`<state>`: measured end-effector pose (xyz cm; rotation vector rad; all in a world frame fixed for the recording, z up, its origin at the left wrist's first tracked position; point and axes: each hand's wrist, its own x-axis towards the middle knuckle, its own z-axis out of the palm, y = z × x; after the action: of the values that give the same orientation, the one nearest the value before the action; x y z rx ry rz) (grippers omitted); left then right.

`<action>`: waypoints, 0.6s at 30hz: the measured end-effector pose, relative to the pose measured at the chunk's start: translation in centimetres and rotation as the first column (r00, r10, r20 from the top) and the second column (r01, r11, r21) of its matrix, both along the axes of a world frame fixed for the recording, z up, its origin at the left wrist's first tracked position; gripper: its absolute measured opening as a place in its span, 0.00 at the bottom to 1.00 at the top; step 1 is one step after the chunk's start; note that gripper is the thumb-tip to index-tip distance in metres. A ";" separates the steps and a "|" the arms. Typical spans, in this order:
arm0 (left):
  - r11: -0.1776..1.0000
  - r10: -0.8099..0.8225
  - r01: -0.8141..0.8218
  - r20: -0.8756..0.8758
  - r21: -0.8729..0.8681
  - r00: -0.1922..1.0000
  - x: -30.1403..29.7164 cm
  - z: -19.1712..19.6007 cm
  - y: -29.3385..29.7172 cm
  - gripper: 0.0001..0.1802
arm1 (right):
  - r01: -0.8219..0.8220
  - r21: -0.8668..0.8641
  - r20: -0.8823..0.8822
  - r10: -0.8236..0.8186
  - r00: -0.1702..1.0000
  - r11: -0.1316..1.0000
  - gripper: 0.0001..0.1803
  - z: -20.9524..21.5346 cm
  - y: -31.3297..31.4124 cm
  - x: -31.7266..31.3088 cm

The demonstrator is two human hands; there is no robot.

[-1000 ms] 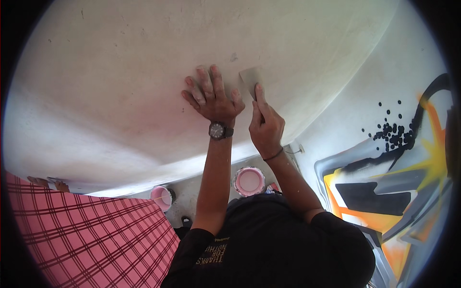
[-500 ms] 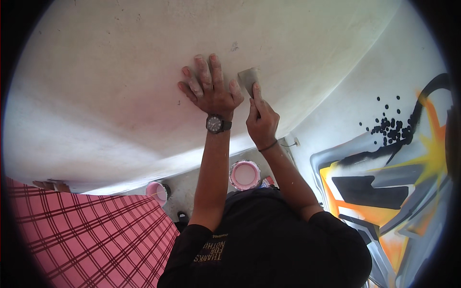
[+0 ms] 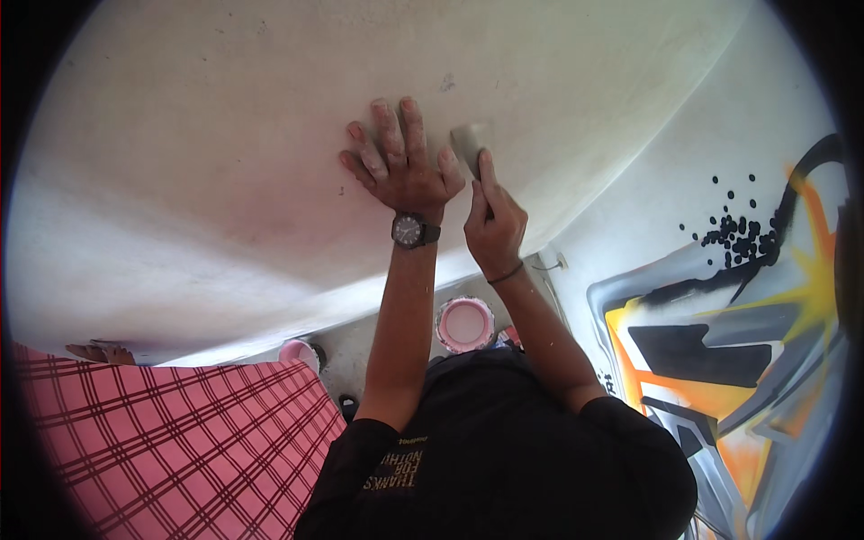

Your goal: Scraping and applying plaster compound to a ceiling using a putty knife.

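My left hand (image 3: 403,166) lies flat against the pale wall (image 3: 261,108), its fingers spread and dusted white; a dark watch (image 3: 408,230) is on that wrist. Close by on the right, my right hand (image 3: 496,220) grips a putty knife (image 3: 469,147), the index finger stretched along its flat grey blade. The blade's far edge meets the wall just beyond my left thumb. Its handle is hidden inside my right fist. Faint dark marks and a pinkish stain show on the wall around my hands.
Below my arms, a bucket (image 3: 465,325) with pink contents stands on the floor, and another pink bucket (image 3: 300,352) is farther left. A person in pink plaid cloth (image 3: 180,423) is at the left, one hand (image 3: 101,352) at the wall. A painted mural wall (image 3: 729,315) rises on the right.
The view has shifted slightly. My left hand stays flat on the wall, while the putty knife's blade has tilted a little and blurred in my right hand's grip.
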<state>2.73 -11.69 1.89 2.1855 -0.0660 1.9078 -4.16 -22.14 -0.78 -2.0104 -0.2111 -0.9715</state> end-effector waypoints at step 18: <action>1.000 0.000 -0.001 -0.056 -0.001 0.998 -0.2 0.1 0.6 0.33 | -0.019 0.137 0.044 0.013 0.999 0.990 0.24 1.4 1.1 -0.2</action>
<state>2.50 -11.14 2.03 2.2371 -0.0548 1.8450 -4.36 -21.04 0.62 -1.8612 -0.1782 -0.9927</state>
